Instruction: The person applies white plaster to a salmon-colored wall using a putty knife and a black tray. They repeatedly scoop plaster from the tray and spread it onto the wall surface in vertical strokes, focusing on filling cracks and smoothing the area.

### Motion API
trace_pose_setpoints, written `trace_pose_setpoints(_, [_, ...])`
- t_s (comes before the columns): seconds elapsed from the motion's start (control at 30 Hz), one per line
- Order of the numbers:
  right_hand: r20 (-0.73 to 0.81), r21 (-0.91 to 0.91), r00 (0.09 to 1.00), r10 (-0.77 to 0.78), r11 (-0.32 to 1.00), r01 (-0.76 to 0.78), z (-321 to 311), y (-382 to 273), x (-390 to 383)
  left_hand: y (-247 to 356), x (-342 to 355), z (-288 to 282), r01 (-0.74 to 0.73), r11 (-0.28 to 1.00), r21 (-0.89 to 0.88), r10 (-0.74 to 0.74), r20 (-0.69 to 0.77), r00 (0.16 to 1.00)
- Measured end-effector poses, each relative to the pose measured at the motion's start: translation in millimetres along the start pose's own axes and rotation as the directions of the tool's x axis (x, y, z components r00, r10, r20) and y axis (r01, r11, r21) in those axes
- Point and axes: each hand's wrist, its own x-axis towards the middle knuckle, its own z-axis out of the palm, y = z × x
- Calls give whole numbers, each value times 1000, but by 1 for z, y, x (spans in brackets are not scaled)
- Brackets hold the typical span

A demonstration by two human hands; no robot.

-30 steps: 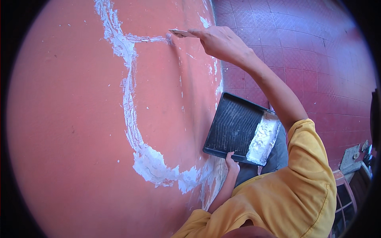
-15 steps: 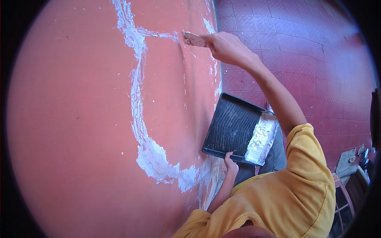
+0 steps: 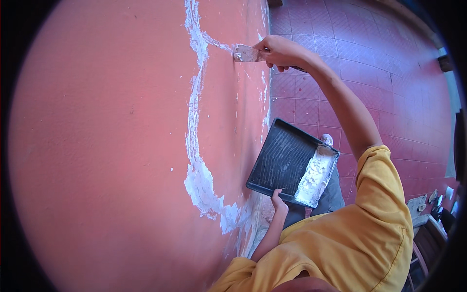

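Observation:
My right hand [image 3: 282, 51] is closed round the handle of a putty knife [image 3: 246, 53]. The knife's flat blade, smeared with whitish filler, rests at the orange-red wall [image 3: 131, 146], by the end of a short filler branch. A long, rough white filler strip [image 3: 194, 104] runs down the wall and widens into a patch [image 3: 202, 187] lower down. My left hand [image 3: 279, 201] grips the near edge of a black paint tray [image 3: 282, 158], its thumb over the rim. White filler [image 3: 317, 175] lies in the tray's right end; the ribbed part shows only thin smears.
Dark red floor tiles [image 3: 311, 87] stretch to the right of the wall. My foot [image 3: 327, 140] shows just past the tray. At the lower right are a stained flat board [image 3: 416, 205], several small items and a chair-like frame [image 3: 421, 258].
The view has shifted, so the filler strip sits further right. My right hand has turned the putty knife, with more fingers showing below the handle. The left hand still holds the tray.

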Motion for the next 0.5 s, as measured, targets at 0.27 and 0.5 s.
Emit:
trace_pose_setpoints(0.27, [-18,-53,999,-43,998,42,-12,-25,-7,1,-3,8,-23,1000,-20,23,23,999])
trace_pose_setpoints(0.5, [-57,-51,994,-96,994,93,-23,-47,-21,3,-5,11,-18,1000,-13,18,14,1000])
